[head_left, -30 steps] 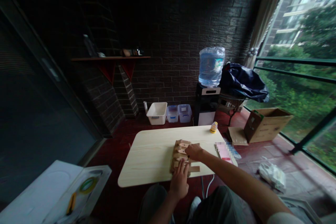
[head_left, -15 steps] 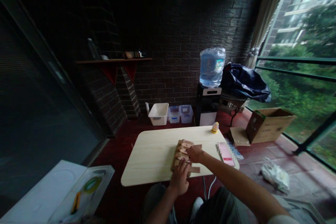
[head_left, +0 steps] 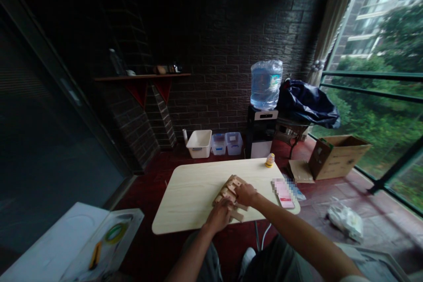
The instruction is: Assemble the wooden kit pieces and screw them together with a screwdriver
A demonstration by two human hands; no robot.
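On the pale table (head_left: 185, 194) lies a small wooden assembly (head_left: 228, 191), made of brown blocks or slats set side by side, with strips jutting out toward the right. It sits at an angle to the table edge. My left hand (head_left: 220, 216) is curled around its near left end, fingers bent over the wood. From the right, my right hand (head_left: 246, 194) grips its upper right side with closed fingers. Both hands cover part of the piece, so its exact make is hard to tell.
A pink-screened phone (head_left: 283, 194) lies near the table's right edge, and a small yellow-based bottle (head_left: 270, 160) stands at its far right corner. A white open case (head_left: 109, 233) with an orange-handled tool is at lower left. A cardboard box (head_left: 337, 158) stands on the floor at right.
The wooden assembly has turned clockwise on the table. My left hand has gone from lying spread on top to curling around its near end; my right hand stays on its right side.
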